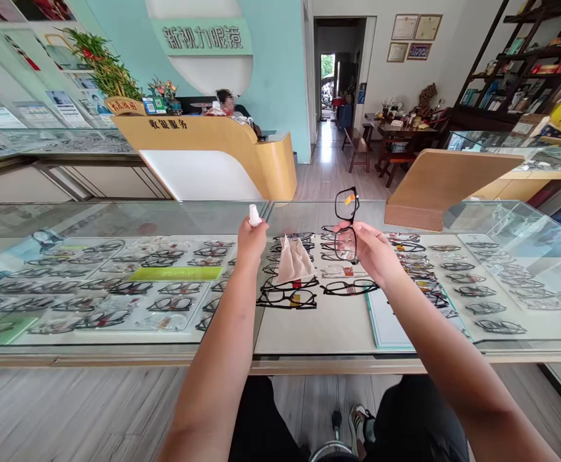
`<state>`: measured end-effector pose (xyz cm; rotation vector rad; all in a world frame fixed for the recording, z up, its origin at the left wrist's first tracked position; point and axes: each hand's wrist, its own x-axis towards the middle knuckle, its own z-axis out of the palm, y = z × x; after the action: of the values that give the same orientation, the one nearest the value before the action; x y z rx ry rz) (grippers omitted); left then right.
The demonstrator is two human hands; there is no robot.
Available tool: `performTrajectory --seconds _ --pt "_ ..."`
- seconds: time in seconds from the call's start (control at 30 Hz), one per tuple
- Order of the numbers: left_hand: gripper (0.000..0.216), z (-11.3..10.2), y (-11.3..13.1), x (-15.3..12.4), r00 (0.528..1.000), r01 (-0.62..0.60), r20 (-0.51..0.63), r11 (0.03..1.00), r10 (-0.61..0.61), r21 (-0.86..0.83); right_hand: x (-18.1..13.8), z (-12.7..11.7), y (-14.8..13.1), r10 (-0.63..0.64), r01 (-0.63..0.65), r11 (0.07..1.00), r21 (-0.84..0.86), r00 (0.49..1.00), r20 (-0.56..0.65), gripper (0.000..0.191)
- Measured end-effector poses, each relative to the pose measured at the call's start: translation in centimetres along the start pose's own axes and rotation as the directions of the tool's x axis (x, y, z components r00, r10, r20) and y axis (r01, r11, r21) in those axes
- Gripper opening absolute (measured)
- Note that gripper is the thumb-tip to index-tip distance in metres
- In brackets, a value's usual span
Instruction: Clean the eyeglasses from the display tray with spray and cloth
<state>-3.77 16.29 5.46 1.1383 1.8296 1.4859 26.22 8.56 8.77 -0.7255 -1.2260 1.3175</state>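
My left hand (250, 247) is closed round a small white spray bottle (254, 215), whose top pokes up above my fingers. My right hand (370, 247) holds a pair of black-framed glasses (346, 224) upright, one lens above the other, over the glass counter (117, 221). Between my hands a beige cleaning cloth (293, 260) lies crumpled on the counter top. Under the glass, rows of glasses (290, 298) sit on display trays.
A wooden stand (437, 186) rests on the counter at the right. Behind it is a curved yellow reception desk (232, 157) with a person seated there. A wooden table and chairs (396, 138) and dark shelves (526, 70) stand at the back right.
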Motion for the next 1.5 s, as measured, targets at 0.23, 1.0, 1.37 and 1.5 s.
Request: performTrajectory --seconds 0.23,1.0,1.37,1.5 --pt "0.027 -0.2 -2.6 1.4 0.996 0.073 -0.061 0.992 -0.067 0.105 0.1 0.0 -0.1 0.014 -0.015 0.997 0.078 1.000 0.024 0.036" --pt "0.038 0.1 2.3 -4.1 0.957 -0.197 0.288 0.634 -0.042 0.748 -0.1 0.4 -0.3 0.040 -0.045 0.978 0.206 0.999 0.030 0.031" --pt "0.028 0.3 2.4 -4.1 0.944 -0.211 0.317 0.577 -0.089 0.789 -0.1 0.5 -0.3 0.036 -0.044 0.976 0.213 0.998 0.042 0.031" --pt "0.033 0.5 1.9 -3.8 0.943 -0.207 0.318 0.579 -0.095 0.788 -0.1 0.5 -0.3 0.028 -0.036 0.981 0.193 0.999 0.044 0.032"
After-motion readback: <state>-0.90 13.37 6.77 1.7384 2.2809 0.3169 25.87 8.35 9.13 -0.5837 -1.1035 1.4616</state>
